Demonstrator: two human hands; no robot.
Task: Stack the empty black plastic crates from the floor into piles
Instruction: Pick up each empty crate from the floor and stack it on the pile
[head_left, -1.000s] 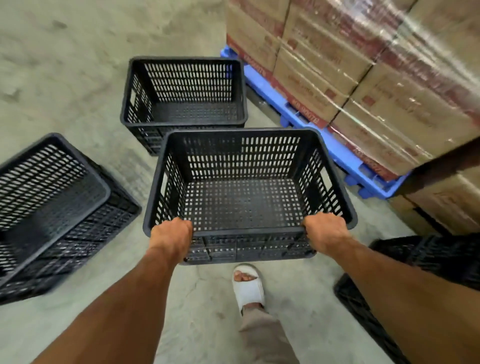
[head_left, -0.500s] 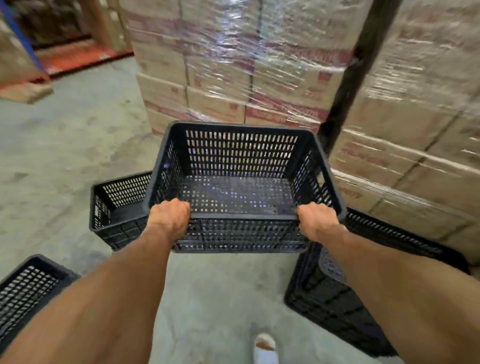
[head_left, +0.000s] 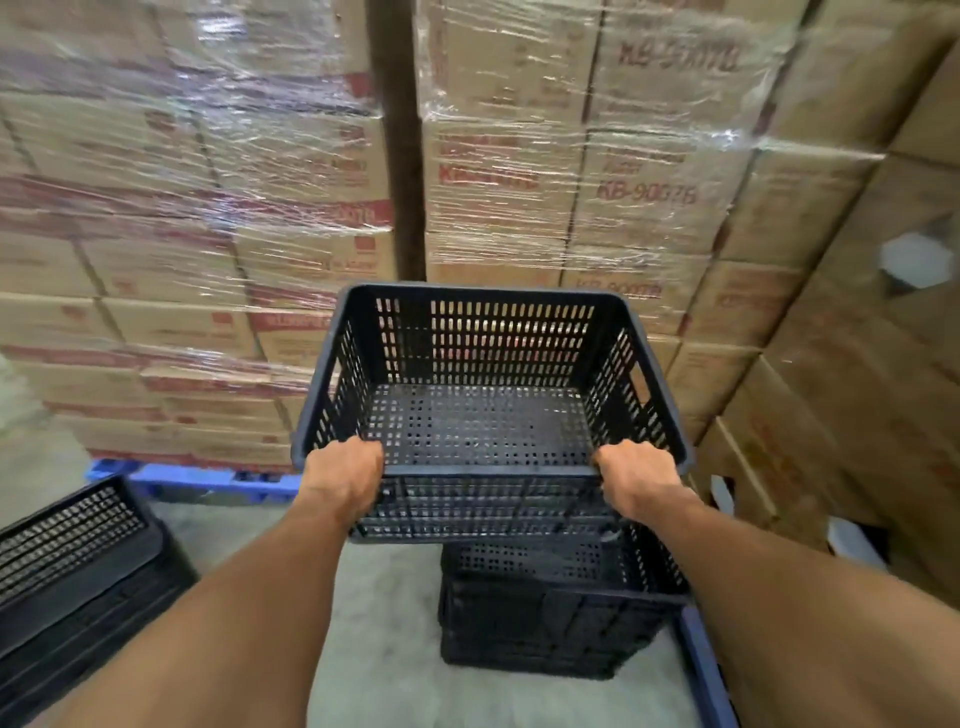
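Observation:
I hold an empty black perforated crate (head_left: 483, 364) in the air by its near rim. My left hand (head_left: 345, 475) grips the rim's left end and my right hand (head_left: 636, 480) grips the right end. Below it and slightly right, a pile of black crates (head_left: 556, 613) stands on the concrete floor, its top partly hidden by the held crate. Another black crate (head_left: 72, 566) lies at the lower left edge.
Shrink-wrapped stacks of cardboard boxes (head_left: 208, 234) on a blue pallet (head_left: 208, 480) rise straight ahead, with more boxes (head_left: 831, 364) close on the right. A blue pallet edge (head_left: 701, 670) runs beside the pile. Grey concrete floor (head_left: 384, 623) lies between the crates.
The held crate has risen and swung right, from over the open floor to above the pile of crates. The view has turned toward the wrapped boxes.

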